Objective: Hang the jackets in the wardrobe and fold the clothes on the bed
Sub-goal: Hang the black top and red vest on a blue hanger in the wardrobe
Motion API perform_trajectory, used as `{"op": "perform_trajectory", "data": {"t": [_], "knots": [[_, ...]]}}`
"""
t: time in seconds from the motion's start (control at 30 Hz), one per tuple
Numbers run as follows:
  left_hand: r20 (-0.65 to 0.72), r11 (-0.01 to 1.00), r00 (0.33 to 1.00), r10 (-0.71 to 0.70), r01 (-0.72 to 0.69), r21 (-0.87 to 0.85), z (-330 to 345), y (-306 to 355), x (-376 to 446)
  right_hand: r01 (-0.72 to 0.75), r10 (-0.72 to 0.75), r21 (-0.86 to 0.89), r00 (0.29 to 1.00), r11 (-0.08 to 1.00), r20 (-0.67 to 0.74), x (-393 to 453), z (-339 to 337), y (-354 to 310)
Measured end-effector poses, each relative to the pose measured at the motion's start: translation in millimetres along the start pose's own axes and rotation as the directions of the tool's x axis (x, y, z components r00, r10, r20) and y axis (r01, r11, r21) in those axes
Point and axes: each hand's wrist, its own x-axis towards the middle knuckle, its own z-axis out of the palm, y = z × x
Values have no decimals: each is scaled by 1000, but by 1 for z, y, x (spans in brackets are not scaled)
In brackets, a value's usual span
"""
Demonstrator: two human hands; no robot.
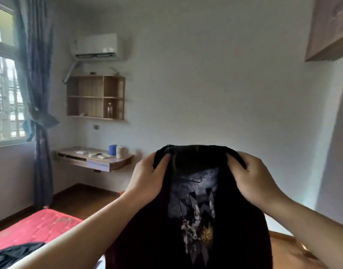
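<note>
Black printed T-shirt [194,210] hangs lifted above the red bed [36,226], left hand [147,177] and right hand [258,179] each pinching its top edge in a curled grip, likely to straighten it for folding.

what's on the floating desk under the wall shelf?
On the desk: a blue cup beside a white roll-like item, plus a few flat white items too blurred to identify. Its right end is hidden behind the left hand holding the black shirt.
</note>
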Motion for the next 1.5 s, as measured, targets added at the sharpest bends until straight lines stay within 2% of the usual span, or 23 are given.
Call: {"op": "perform_trajectory", "data": {"t": [0.17, 0.27, 0.37, 0.53, 0.67, 0.77, 0.9, 1.13, 1.23, 1.3, 1.43, 1.5], "knots": [[169, 986, 981, 97, -71, -153, 80, 15, 25, -128, 106, -179, 986, 975, -129, -9, -68, 10], [266, 959, 947, 181, -110, -260, 132, 34, 30, -213, 127, -335, 957, 918, -261, -23, -107, 11], [365, 909, 888, 281, -124, -399, 184, 60, 26, -294, 117, -450, 918, 843, -380, -45, -149, 7], [457, 795, 770, 446, -106, -597, 262, 123, -5, -435, 113, -533, 839, 725, -532, -95, -218, -6], [484, 738, 695, 531, -99, -668, 301, 175, -32, -534, 83, -579, 775, 616, -626, -130, -264, -16], [506, 692, 649, 568, -43, -720, 321, 209, -49, -585, 66, -559, 723, 587, -688, -147, -289, -19], [535, 667, 630, 562, 38, -744, 343, 244, -64, -643, 38, -504, 637, 577, -770, -156, -313, -25], [523, 571, 576, 628, 117, -813, 380, 292, -58, -679, -67, -525, 578, 512, -813, -135, -354, -33], [466, 513, 565, 681, 87, -854, 402, 301, -41, -667, -126, -561, 583, 491, -803, -113, -368, -31], [431, 477, 558, 709, 70, -876, 420, 304, -24, -656, -187, -627, 613, 421, -767, -96, -376, -26], [344, 416, 536, 771, -14, -909, 465, 301, 15, -616, -244, -759, 718, 212, -652, -66, -396, -7], [276, 384, 570, 774, -76, -920, 492, 301, 28, -585, -226, -811, 787, 23, -574, -56, -407, 2]]}}
